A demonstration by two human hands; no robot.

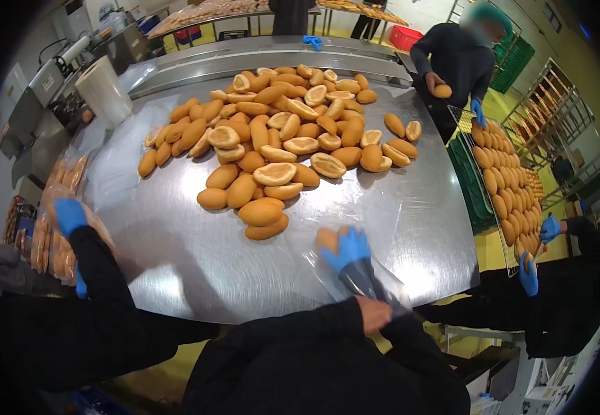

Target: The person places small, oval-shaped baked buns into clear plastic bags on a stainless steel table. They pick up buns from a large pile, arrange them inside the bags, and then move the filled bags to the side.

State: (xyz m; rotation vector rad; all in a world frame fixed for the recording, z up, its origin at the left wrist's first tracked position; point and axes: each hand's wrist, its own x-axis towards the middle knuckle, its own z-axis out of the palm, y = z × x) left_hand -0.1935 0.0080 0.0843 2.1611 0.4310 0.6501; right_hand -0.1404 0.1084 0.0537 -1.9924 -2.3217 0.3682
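My right hand, in a blue glove, is inside a clear plastic bag near the table's front edge. Its fingers are closed around bread rolls; how many is partly hidden. My bare left hand grips the bag's mouth by my right forearm. More flat clear bags lie on the steel table under and beyond my right hand. Past them is a big loose pile of golden oval bread rolls, some with the pale underside up.
At my left a co-worker's gloved hand holds a filled bag by bagged rolls. A plastic film roll stands at the back left. On the right, co-workers handle rolls at a wire rack above green crates.
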